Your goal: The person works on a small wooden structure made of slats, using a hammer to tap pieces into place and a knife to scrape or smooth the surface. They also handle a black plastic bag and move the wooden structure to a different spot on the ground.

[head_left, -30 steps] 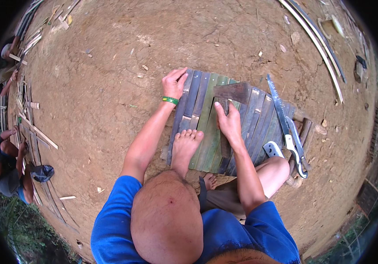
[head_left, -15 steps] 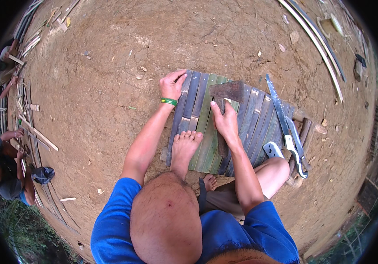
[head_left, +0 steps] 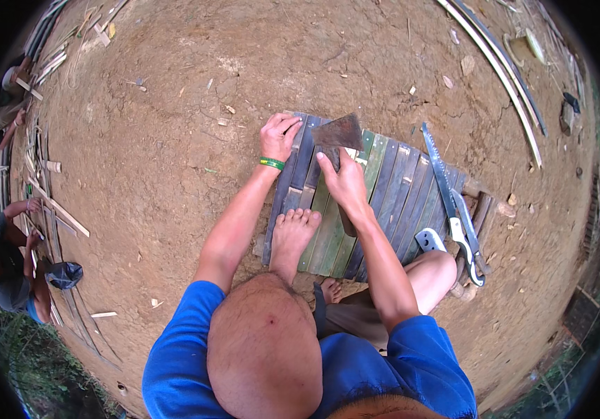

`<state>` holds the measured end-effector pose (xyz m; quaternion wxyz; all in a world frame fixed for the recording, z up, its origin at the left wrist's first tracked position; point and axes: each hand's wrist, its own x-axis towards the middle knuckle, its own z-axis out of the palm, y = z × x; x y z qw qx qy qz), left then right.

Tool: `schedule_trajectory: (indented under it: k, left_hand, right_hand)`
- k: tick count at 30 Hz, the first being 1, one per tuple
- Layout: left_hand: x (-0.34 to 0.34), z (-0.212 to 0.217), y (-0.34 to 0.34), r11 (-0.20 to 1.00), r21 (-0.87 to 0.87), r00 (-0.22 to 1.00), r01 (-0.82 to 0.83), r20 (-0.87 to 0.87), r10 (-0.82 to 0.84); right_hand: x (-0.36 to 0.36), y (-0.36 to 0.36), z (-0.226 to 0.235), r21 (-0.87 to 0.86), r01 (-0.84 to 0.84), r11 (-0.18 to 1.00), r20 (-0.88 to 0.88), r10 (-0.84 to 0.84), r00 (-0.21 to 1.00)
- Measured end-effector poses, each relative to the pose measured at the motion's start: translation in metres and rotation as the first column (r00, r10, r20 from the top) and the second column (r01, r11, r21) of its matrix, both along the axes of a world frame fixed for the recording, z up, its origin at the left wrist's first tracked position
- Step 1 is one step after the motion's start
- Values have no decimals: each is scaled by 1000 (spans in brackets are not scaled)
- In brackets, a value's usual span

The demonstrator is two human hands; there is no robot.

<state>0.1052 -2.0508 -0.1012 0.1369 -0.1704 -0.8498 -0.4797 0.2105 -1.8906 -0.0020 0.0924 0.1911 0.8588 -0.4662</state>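
My right hand [head_left: 347,183] grips the wooden handle of a hatchet [head_left: 340,133], whose rusty flat head is over the far left part of a slatted bamboo panel [head_left: 392,188]. The slats are dark grey-blue and green, with small nail heads near their far ends. At the panel's far left corner my left hand [head_left: 277,136] has thumb and forefinger pinched close to a slat; whatever is between them is too small to make out. My bare left foot [head_left: 293,241] rests on the panel's near left part.
A curved saw [head_left: 441,174] with a white-and-black handle lies across the panel's right side, beside a long narrow tool [head_left: 466,218]. A grey piece with holes [head_left: 430,239] is near my knee. Long bamboo strips [head_left: 502,66] lie far right. Two people [head_left: 17,251] work at the left among sticks.
The hatchet and my right hand have moved left, bringing the head nearer my left hand. My left hand stays at the panel's corner, its fingers shifted slightly.
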Motion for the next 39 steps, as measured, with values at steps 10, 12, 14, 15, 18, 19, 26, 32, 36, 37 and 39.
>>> schedule_trajectory:
  k: [10,12,14,15,18,19,26,32,36,37,39]
  left_hand:
    - [-9,-15,-5,975,207,939,-83,344,7]
    - [-13,-16,-9,967,243,901,-72,431,-41]
    - [-18,-15,-13,965,256,866,-50,492,-85]
    - [-21,-14,-15,972,232,851,-26,515,-100]
    - [-27,-8,-20,979,201,808,29,571,-142]
    - [-27,-6,-20,976,216,799,33,581,-155]
    - [-41,0,-23,980,166,731,112,654,-194]
    - [-37,4,-22,983,73,802,167,569,-178]
    - [-29,4,-23,984,76,872,161,456,-178]
    - [-26,3,-22,986,76,889,148,426,-167]
    - [-20,5,-18,989,67,927,129,346,-144]
  right_hand:
    - [3,8,-33,-45,81,996,-165,-87,982]
    - [3,11,-35,-117,106,987,-86,-116,990]
    - [3,13,-32,-171,148,974,-2,-151,989]
    - [3,13,-31,-177,159,971,22,-157,987]
    - [3,15,-31,-163,164,973,59,-156,986]
    - [4,15,-31,-159,162,974,66,-154,986]
    - [2,10,-26,-205,165,965,70,-154,986]
    - [-2,6,-23,-203,158,966,33,-154,988]
    - [-7,2,-11,-116,119,986,-48,-126,991]
    - [-8,0,-10,-98,104,990,-64,-110,992]
    - [-11,-1,-9,-56,74,996,-96,-79,992]
